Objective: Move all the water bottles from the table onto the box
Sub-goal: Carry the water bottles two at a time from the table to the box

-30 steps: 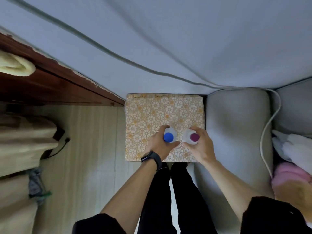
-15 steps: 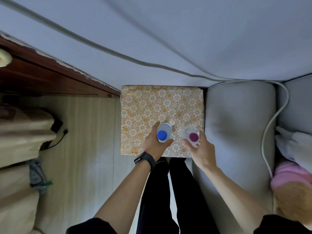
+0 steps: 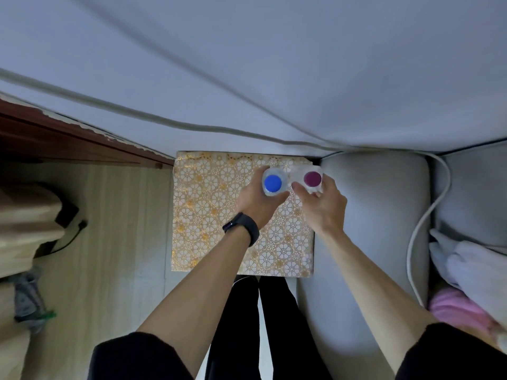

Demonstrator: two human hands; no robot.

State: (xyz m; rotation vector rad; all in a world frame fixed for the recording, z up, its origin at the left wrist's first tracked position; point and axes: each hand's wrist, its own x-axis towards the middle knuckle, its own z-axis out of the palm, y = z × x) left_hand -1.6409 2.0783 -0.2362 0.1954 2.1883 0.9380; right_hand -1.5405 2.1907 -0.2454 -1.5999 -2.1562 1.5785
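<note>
Seen from straight above, a box [image 3: 208, 215] covered in gold flower-patterned paper stands on the floor. My left hand [image 3: 256, 202], with a black watch on its wrist, grips a clear water bottle with a blue cap [image 3: 273, 182]. My right hand [image 3: 322, 205] grips a second clear bottle with a purple cap [image 3: 312, 178]. Both bottles stand upright side by side over the far right part of the box top. Whether their bases touch the box is hidden by the bottles themselves.
A grey cushioned seat [image 3: 367, 229] adjoins the box on the right, with a white cable [image 3: 422, 223] along its edge. Folded white and pink cloth [image 3: 466, 283] lies at far right. A wooden floor [image 3: 115, 229] and stacked wooden furniture [image 3: 24, 220] are on the left.
Both hands have carried the bottles from the near edge of the box toward its far right corner. The camera has shifted a little as well.
</note>
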